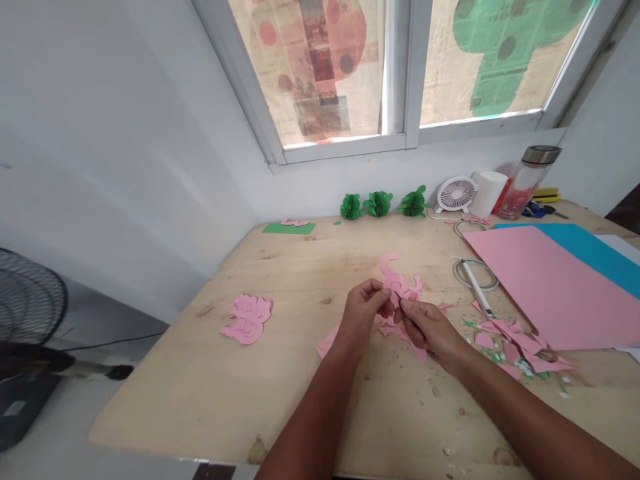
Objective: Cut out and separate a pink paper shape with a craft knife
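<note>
My left hand [369,303] is closed, its thumb and fingers pinching a piece of pink paper with curved cut edges [393,267] above the wooden table. In my right hand [430,327], closed as well, is a slim dark pointed tool [398,295]. Its tip meets the pink paper beside my left fingertips. The palm hides most of the tool, so its exact kind does not show. Under and around both hands lie more pink paper pieces [327,341], partly covered by my left wrist. A stack of pink scalloped cut-outs [249,319] rests farther left on the table.
Pink, green and white scraps [520,347] lie at the right, near a white pen-like tool [476,285] with a cable. Beyond are pink sheets [555,287], a small white fan [456,194], a glass bottle [527,183] and green paper figures [378,204]. A floor fan [30,300] stands left.
</note>
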`<state>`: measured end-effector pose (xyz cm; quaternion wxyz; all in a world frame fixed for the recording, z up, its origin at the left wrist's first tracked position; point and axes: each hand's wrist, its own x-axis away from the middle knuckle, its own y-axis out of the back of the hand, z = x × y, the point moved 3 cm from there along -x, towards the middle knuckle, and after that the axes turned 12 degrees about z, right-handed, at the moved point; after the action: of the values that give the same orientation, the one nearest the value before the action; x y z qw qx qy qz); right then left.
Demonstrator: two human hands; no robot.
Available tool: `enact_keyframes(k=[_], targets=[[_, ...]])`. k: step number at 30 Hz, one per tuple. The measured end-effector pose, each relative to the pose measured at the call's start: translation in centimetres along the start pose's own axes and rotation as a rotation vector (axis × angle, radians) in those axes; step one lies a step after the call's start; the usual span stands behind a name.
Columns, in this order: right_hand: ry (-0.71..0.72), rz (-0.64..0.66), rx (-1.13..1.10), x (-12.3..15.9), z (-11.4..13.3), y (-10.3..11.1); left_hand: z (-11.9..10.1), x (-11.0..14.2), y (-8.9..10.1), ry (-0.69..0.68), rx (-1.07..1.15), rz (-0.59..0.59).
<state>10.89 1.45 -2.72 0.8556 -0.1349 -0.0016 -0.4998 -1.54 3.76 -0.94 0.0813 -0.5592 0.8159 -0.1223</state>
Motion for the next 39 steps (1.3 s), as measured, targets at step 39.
enact_keyframes(k=[39], targets=[[0.007,-0.020,0.031,0.10,0.14,-0.11,-0.29,0.09,0.04,-0.006,0.001,-0.017]])
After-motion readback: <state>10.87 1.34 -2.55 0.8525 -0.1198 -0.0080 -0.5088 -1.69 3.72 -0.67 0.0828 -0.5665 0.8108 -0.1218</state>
